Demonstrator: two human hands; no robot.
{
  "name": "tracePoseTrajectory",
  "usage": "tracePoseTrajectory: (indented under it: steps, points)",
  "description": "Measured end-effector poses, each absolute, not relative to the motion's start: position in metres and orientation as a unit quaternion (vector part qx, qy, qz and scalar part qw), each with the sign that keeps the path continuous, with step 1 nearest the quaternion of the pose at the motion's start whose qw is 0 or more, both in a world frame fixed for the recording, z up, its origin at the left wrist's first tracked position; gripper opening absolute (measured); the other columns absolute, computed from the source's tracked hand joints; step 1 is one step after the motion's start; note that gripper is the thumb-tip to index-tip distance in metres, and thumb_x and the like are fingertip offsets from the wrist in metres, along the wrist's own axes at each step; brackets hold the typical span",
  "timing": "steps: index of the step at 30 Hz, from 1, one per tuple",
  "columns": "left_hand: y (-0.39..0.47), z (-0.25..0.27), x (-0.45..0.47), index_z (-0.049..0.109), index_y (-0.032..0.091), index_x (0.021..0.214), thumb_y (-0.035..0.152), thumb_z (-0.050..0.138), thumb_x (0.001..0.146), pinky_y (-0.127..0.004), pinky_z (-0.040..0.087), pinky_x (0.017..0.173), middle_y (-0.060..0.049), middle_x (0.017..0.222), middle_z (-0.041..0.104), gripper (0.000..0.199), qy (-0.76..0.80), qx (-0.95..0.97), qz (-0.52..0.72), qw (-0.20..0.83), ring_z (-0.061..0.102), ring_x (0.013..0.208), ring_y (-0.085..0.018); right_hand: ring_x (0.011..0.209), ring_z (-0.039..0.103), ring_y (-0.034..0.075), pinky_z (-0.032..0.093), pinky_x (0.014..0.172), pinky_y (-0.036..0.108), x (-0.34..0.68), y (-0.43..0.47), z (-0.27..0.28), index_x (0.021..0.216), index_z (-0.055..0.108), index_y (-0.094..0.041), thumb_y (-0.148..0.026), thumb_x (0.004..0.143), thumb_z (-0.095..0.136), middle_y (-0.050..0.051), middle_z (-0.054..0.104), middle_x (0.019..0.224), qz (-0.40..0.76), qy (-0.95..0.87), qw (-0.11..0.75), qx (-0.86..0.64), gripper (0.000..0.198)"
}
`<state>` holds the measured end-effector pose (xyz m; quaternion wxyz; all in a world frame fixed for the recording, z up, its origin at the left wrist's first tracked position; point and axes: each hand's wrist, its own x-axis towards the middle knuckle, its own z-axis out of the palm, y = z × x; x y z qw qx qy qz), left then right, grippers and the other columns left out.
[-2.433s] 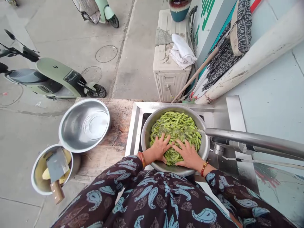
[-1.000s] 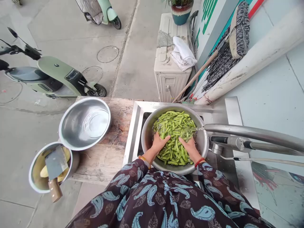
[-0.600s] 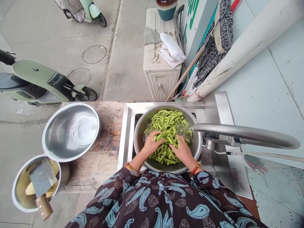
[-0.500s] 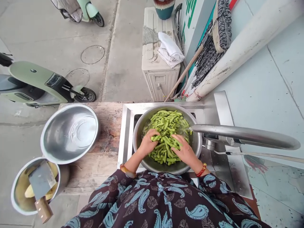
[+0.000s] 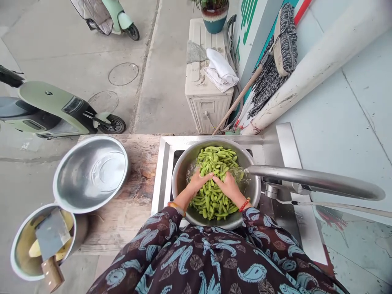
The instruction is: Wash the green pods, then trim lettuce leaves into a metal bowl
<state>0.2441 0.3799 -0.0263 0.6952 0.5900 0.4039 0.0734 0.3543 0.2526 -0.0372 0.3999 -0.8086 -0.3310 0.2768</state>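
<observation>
Many pods point(image 5: 211, 200) in basin point(image 5: 183, 181). Left hand point(image 5: 196, 182) at nine o'clock, right hand point(image 5: 229, 186) at three, both dug in; cannot tell if gripping. Tap point(image 5: 294, 175) running at three. Bowl point(image 5: 87, 171) on worktop point(image 5: 142, 179), nine o'clock.

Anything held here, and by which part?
Left hand and right hand are in the green pods; fingers mostly hidden, so any grip cannot be told.
</observation>
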Motion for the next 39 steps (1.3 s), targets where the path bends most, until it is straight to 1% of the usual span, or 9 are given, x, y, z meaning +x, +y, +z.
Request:
tracePoseTrajectory:
  steps: [6,10,14,19,23,28,32,36,39]
  points:
    - [0.387,0.0,0.214,0.069,0.018,0.111,0.024,0.075,0.069,-0.042,0.049,0.101,-0.008,0.107,0.072,0.043,0.353,0.721,0.091,0.59,0.066,0.103,-0.026,0.122,0.058,0.026,0.047,0.106,0.044,0.369,0.216,0.008,0.134,0.053,-0.029,-0.027,0.091,0.051,0.008,0.062,0.127,0.246,-0.44,0.383,-0.774,0.043]
    - [0.407,0.002,0.214,0.072,0.021,0.103,0.013,0.069,0.068,-0.045,0.037,0.115,-0.012,0.14,0.054,0.037,0.301,0.787,0.117,0.526,0.05,0.132,-0.028,0.139,0.043,0.025,0.034,0.117,0.045,0.408,0.203,-0.002,0.134,0.054,-0.03,-0.023,0.088,0.051,0.006,0.048,0.147,0.241,-0.446,0.395,-0.766,0.046]
    - [0.415,-0.009,0.24,0.057,0.023,0.137,0.029,0.075,0.072,-0.049,0.023,0.122,-0.013,0.159,0.032,0.068,0.36,0.737,0.068,0.568,0.025,0.15,-0.033,0.149,0.025,0.028,0.029,0.119,0.05,0.424,0.223,-0.035,0.152,0.032,-0.033,-0.047,0.085,0.061,0.007,0.029,0.161,0.303,-0.348,0.391,-0.796,0.074]
    - [0.396,-0.015,0.275,0.038,0.019,0.15,0.041,0.082,0.068,-0.046,0.038,0.113,-0.015,0.142,0.055,0.096,0.393,0.634,0.057,0.663,0.05,0.133,-0.032,0.143,0.036,0.034,0.034,0.113,0.059,0.394,0.258,-0.06,0.146,0.043,-0.026,-0.062,0.079,0.064,0.013,0.048,0.149,0.317,-0.27,0.406,-0.813,0.08]
    - [0.382,-0.008,0.268,0.061,0.016,0.128,0.041,0.082,0.066,-0.041,0.046,0.104,-0.012,0.121,0.068,0.071,0.409,0.645,0.073,0.641,0.062,0.116,-0.031,0.133,0.05,0.032,0.039,0.11,0.054,0.383,0.248,-0.05,0.134,0.056,-0.025,-0.058,0.085,0.058,0.012,0.06,0.136,0.279,-0.343,0.401,-0.802,0.059]
    - [0.386,0.009,0.245,0.067,0.018,0.105,0.044,0.078,0.07,-0.038,0.052,0.092,-0.004,0.095,0.072,0.045,0.38,0.667,0.087,0.635,0.067,0.093,-0.024,0.123,0.059,0.028,0.041,0.11,0.047,0.388,0.223,-0.013,0.131,0.06,-0.025,-0.053,0.091,0.054,0.009,0.065,0.13,0.248,-0.42,0.382,-0.785,0.049]
    - [0.411,0.016,0.233,0.072,0.02,0.086,0.032,0.071,0.075,-0.043,0.044,0.106,-0.007,0.112,0.069,0.017,0.33,0.749,0.079,0.569,0.063,0.109,-0.027,0.122,0.059,0.029,0.045,0.108,0.045,0.402,0.211,0.005,0.119,0.067,-0.026,-0.054,0.089,0.057,0.008,0.065,0.128,0.265,-0.45,0.363,-0.772,0.042]
    - [0.431,0.004,0.241,0.068,0.024,0.121,0.023,0.071,0.072,-0.045,0.022,0.122,-0.008,0.15,0.048,0.05,0.302,0.785,0.092,0.533,0.037,0.144,-0.03,0.141,0.039,0.03,0.033,0.118,0.048,0.424,0.226,-0.012,0.13,0.061,-0.029,-0.055,0.088,0.057,0.006,0.045,0.152,0.251,-0.411,0.377,-0.791,0.05]
    - [0.431,-0.015,0.266,0.053,0.024,0.141,0.033,0.075,0.074,-0.044,0.021,0.123,-0.009,0.152,0.046,0.071,0.344,0.725,0.078,0.591,0.033,0.146,-0.03,0.144,0.035,0.033,0.032,0.116,0.054,0.427,0.259,-0.035,0.145,0.045,-0.029,-0.057,0.086,0.056,0.009,0.039,0.156,0.293,-0.329,0.388,-0.809,0.067]
